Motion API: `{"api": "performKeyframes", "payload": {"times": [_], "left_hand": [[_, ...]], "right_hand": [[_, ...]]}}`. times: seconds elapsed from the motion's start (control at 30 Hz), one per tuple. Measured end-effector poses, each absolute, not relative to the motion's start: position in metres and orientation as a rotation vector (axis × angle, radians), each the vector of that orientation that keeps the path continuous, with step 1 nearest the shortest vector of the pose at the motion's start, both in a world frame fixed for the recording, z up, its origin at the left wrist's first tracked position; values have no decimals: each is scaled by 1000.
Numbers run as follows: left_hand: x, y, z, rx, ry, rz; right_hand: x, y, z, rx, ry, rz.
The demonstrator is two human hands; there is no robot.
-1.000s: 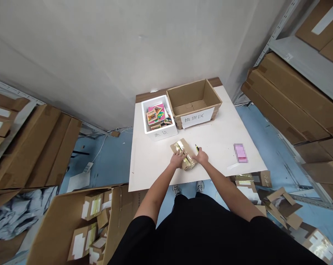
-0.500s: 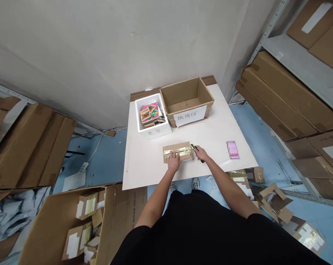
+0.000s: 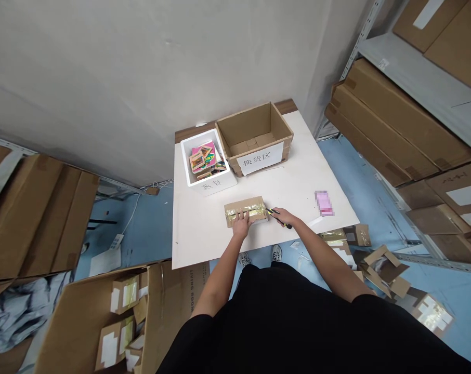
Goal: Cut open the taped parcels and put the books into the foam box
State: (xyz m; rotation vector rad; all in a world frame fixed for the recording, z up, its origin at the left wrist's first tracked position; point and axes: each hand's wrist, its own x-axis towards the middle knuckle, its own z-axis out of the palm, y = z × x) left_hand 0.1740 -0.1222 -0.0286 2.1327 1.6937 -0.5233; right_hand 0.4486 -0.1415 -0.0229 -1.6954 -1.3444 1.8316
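A small cardboard box (image 3: 254, 203), closed with shiny clear tape, lies flat near the front of the white table (image 3: 196, 234). Resting on its top with fingers spread is my left hand (image 3: 241, 224), toward the left part of the front edge. My right hand (image 3: 286, 217) is wrapped round a black-and-yellow utility knife (image 3: 276, 212). The knife's tip is at the right end of the box, by the tape; whether the blade has entered it is too small to tell.
Behind the box stand a white foam bin (image 3: 216, 184) with several colourful packets and an open carton (image 3: 253, 140) with a paper label. A blurred pink item (image 3: 324, 203) lies at right. A large carton (image 3: 91, 296) of small boxes stands left; opened boxes (image 3: 387, 270) lie on the floor.
My right hand has brought the knife's tip against the box's right end, where it was slightly apart before. The camera view has shifted a little. My left hand stays on the box.
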Motion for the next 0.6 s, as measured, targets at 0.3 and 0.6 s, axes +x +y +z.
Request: {"api": "performKeyframes", "payload": {"times": [0.3, 0.6], "left_hand": [[168, -129, -21, 2131, 1684, -457], [152, -88, -4, 2170, 1835, -294]], "right_hand": [[480, -152, -70, -2303, -1166, 1201], [446, -164, -81, -2279, -1137, 1012]]}}
